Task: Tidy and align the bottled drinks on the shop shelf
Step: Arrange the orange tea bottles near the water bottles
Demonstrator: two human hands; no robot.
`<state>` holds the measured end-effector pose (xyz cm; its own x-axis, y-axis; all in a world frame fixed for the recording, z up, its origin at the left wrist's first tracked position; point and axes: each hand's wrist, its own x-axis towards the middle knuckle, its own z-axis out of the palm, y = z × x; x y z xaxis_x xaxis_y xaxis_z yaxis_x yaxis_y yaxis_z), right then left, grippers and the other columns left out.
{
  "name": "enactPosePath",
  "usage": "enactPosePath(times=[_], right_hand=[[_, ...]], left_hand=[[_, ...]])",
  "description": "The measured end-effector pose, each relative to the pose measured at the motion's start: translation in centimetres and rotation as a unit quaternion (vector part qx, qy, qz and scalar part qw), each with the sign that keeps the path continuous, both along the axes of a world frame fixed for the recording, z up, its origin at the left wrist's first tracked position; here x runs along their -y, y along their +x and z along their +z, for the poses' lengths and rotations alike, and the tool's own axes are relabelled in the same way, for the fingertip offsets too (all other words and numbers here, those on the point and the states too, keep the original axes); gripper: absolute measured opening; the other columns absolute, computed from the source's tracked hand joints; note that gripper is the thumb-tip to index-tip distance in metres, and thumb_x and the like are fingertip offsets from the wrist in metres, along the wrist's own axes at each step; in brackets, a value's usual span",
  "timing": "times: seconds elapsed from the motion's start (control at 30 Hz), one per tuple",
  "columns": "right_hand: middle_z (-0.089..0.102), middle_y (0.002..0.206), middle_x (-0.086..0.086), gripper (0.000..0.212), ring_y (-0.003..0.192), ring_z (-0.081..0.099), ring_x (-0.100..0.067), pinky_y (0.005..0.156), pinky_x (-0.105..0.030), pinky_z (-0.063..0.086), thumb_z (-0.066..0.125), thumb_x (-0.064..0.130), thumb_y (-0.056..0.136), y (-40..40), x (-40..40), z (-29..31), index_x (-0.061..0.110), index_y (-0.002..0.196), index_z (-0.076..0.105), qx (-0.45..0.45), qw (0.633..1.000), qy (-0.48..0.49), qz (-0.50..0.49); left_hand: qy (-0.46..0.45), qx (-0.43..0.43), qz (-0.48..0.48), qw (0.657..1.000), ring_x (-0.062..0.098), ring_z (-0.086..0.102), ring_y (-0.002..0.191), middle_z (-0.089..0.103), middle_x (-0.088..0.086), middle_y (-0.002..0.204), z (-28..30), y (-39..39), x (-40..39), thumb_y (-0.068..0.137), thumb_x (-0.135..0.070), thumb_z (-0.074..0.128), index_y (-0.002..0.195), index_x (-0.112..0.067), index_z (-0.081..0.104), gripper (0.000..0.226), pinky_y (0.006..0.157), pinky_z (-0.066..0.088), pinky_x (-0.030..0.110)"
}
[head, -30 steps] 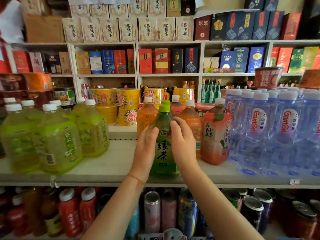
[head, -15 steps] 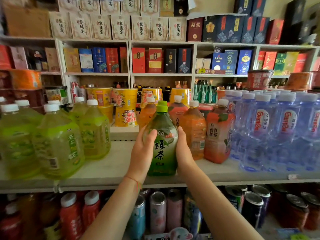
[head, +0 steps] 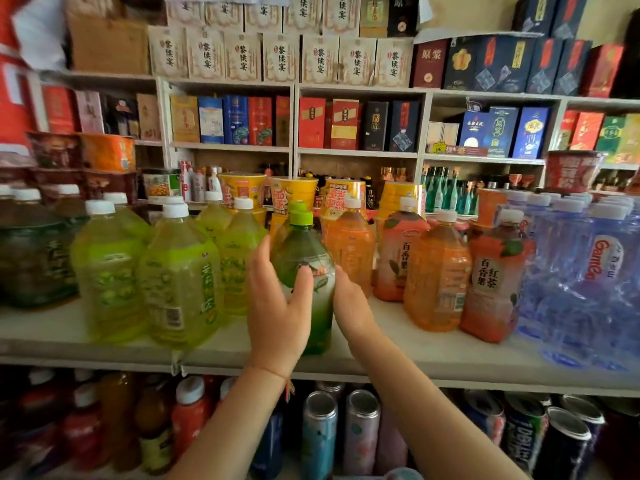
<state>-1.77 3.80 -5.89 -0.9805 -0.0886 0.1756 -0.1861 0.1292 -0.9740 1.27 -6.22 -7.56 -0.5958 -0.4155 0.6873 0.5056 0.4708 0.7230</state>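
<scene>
Both hands cupped a green tea bottle [head: 304,258] standing at the shelf's [head: 104,348] front edge: the left hand [head: 277,313] wrapped its near side, the right hand [head: 349,306] curled against its right flank. Yellow-green bottles [head: 180,282] stood left, orange bottles [head: 436,271] right.

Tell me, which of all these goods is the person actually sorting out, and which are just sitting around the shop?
In the job:
green bottle, held between left hand and right hand
yellow bottles
orange bottles
water bottles
shelf

Just there:
noodle cups
boxes
cans
</scene>
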Motion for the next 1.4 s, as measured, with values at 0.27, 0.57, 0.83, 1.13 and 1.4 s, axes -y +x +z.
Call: enactPosePath(times=[0.27,0.57,0.83,1.13,1.4], right_hand=[[0.032,0.152,-0.029,0.055,0.144,0.024,-0.043,0.118,-0.055,0.025,0.052,0.016,0.091,-3.4,-8.6,3.2,0.011,0.145,0.043,-0.341,0.8,0.298,-0.394],[0.051,0.137,-0.023,0.067,0.124,0.051,-0.042,0.112,-0.053,0.027,0.043,0.054,0.097,-6.2,-12.8,4.2,0.033,0.155,0.019,-0.201,0.704,0.588,-0.343],[0.037,0.142,-0.013,0.08,0.116,0.053,-0.038,0.084,-0.044,0.057,0.06,0.047,0.092,-4.8,-14.0,4.7,0.059,0.151,0.006,-0.268,0.824,0.477,-0.145],[0.047,0.143,-0.002,0.113,0.125,0.055,-0.023,0.1,-0.048,0.053,0.077,0.064,0.056,-5.2,-14.2,2.6,0.041,0.151,0.019,-0.195,0.957,0.216,-0.013],[0.037,0.14,-0.017,0.09,0.126,0.044,-0.037,0.1,-0.049,0.048,0.072,0.04,0.085,-5.6,-14.4,2.1,0.022,0.153,0.014,-0.246,0.892,0.328,-0.191]], left_hand=[[-0.307,-0.149,0.145,0.929,0.04,0.031,0.148,0.041,0.022,0.154,0.1,-0.9,-3.1,0.089,-0.02,0.057,0.14,-0.01,0.057,0.052,0.122,0.022,0.056],[-0.364,-0.066,0.02,0.929,0.036,0.042,0.139,0.05,0.017,0.144,-0.5,-2.7,-7.6,0.089,-0.03,0.048,0.118,-0.015,0.065,0.036,0.111,0.041,0.056],[-0.153,0.092,-0.114,0.977,0.013,0.029,0.144,0.034,-0.002,0.156,-0.9,-2.7,-9.3,0.104,-0.036,0.048,0.154,-0.022,0.031,0.055,0.118,0.028,0.033],[-0.01,0.166,-0.144,0.976,0.021,0.021,0.152,0.023,-0.002,0.165,0.4,-4.8,-10.7,0.105,-0.049,0.039,0.161,-0.03,0.014,0.064,0.122,0.025,0.047],[-0.124,0.162,-0.128,0.971,0.017,0.036,0.143,0.045,0.0,0.152,0.4,-6.1,-12.1,0.107,-0.039,0.042,0.15,-0.021,0.045,0.046,0.111,0.025,0.025]])
